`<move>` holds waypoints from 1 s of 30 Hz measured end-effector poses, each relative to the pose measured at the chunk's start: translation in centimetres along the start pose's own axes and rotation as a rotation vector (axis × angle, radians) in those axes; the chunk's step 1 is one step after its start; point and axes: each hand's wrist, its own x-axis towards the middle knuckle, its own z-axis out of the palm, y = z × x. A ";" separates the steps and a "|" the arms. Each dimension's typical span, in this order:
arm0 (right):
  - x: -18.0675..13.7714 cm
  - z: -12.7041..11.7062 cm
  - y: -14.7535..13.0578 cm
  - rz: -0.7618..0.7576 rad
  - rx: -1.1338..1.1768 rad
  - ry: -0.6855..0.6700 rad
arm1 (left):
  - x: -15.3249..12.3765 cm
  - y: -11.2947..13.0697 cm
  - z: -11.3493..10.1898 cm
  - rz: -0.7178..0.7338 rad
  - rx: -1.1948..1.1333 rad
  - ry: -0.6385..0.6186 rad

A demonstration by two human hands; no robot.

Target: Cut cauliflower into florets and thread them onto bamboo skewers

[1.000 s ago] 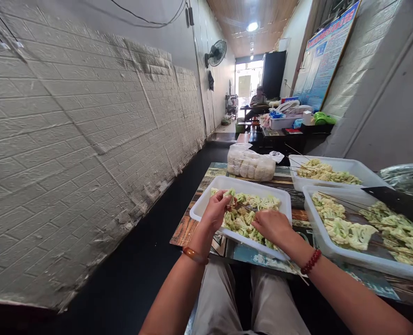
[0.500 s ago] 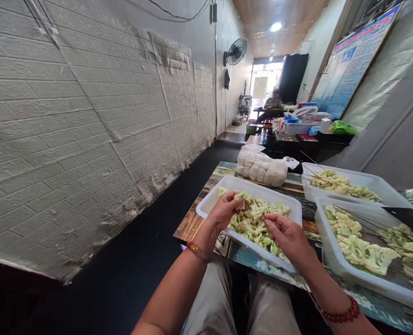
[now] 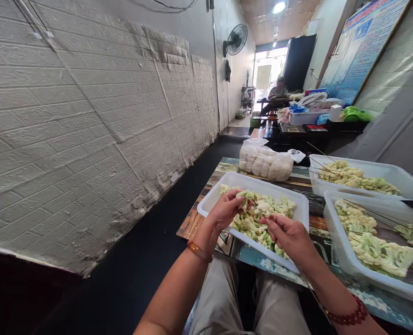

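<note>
Over a white plastic tray of cauliflower florets, both of my hands work close together. My left hand is closed on a pale green cauliflower floret, thumb on top. Fingertips pinched, my right hand grips a thin skewer; most of it is hidden by the hand, and a thin line runs down beside the wrist. The skewer's tip is too fine to place exactly against the floret.
To the right, two more white trays hold cauliflower on thin dark skewers. A clear bag of whitish round pieces lies behind my tray on the wooden table. A brick-patterned wall runs along the left. Another person sits far back.
The view has shifted slightly, so the trays appear a little further right. My right hand has drawn back slightly from the floret. My left hand keeps its hold.
</note>
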 end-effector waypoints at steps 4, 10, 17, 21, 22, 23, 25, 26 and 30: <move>0.1 0.0 -0.1 -0.021 -0.060 -0.004 | 0.0 -0.1 0.0 -0.008 -0.012 0.007; 0.1 0.1 0.2 -0.061 -0.114 0.025 | -0.1 0.0 0.1 -0.007 -0.004 -0.015; 0.0 0.1 0.1 -0.057 -0.125 0.038 | -0.1 0.1 0.1 0.010 -0.016 -0.014; 0.0 0.2 0.2 -0.043 -0.138 0.042 | -0.2 0.2 0.2 0.009 -0.018 -0.011; 0.0 0.2 0.2 -0.042 -0.149 0.047 | -0.2 0.2 0.3 0.009 -0.017 -0.015; 0.1 0.3 0.2 -0.044 -0.163 0.052 | -0.2 0.2 0.3 0.011 -0.014 -0.020; 0.0 0.3 0.3 -0.055 -0.195 0.068 | -0.3 0.3 0.4 0.023 -0.003 -0.028; 0.0 0.4 0.3 -0.060 -0.211 0.078 | -0.4 0.3 0.4 0.031 0.004 -0.031; -0.1 0.4 0.2 -0.089 -0.260 0.120 | -0.5 0.3 0.6 0.037 0.042 -0.038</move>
